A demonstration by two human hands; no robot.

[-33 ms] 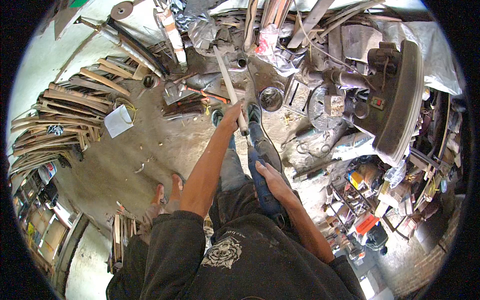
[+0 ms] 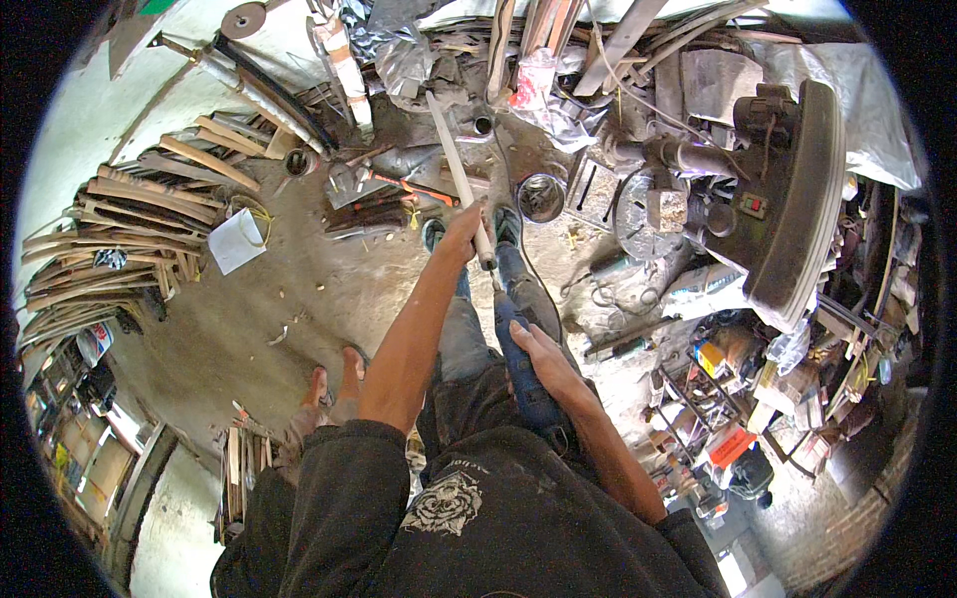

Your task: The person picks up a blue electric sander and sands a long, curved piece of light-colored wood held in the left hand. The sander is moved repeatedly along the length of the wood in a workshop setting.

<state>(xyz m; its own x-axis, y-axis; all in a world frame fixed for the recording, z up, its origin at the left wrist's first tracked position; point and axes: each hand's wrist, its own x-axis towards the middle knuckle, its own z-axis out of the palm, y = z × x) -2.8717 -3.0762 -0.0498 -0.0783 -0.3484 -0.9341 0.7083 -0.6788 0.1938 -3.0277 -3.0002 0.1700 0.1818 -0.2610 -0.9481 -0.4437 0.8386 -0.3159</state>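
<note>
Your left hand (image 2: 461, 236) closed around pale stick (image 2: 448, 146); your right hand (image 2: 543, 357) wrapped around blue power tool (image 2: 520, 374), tip (image 2: 496, 283) at stick's near end, contact unclear.

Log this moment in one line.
left hand: grips pale rod; right hand: grips blue power tool; tool tip: close to rod's near end, contact unclear; nearby: round container

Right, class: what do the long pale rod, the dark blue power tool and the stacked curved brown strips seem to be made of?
Long pale rod: probably bare wood, matt, given its even beige colour; plastic remains possible. Dark blue power tool: likely moulded plastic, dull, judging by its uniform colour and rounded body. Stacked curved brown strips: seemingly unfinished wood, from the uneven tan tones.
</note>
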